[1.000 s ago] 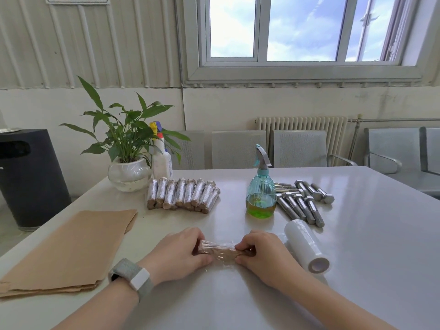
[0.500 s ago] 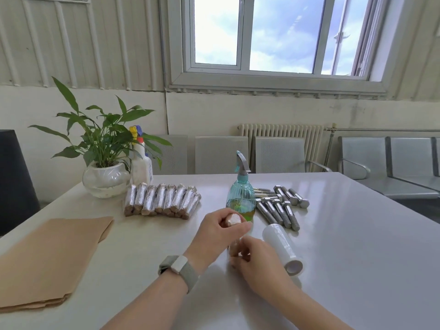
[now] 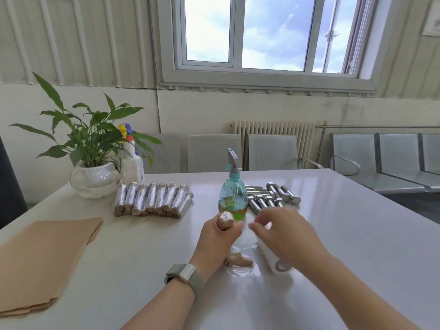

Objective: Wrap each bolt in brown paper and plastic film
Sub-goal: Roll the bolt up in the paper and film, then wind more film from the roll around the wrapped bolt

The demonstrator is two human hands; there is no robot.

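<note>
Wrapped bolt [image 3: 225, 221] now upright in left hand's [image 3: 217, 236] grip, right hand [image 3: 283, 234] lifted off it, fingers spread.

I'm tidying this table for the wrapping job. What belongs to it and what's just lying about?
Job: held bolt in left hand, film roll, paper stack, bare bolts, wrapped bolts.
Lying about: plant, teal sprayer, white bottle.

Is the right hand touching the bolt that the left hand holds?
Apart. In the head view, the right hand hovers over the film roll, and bare table shows between its fingertips and the wrapped bolt gripped in the left hand.
</note>
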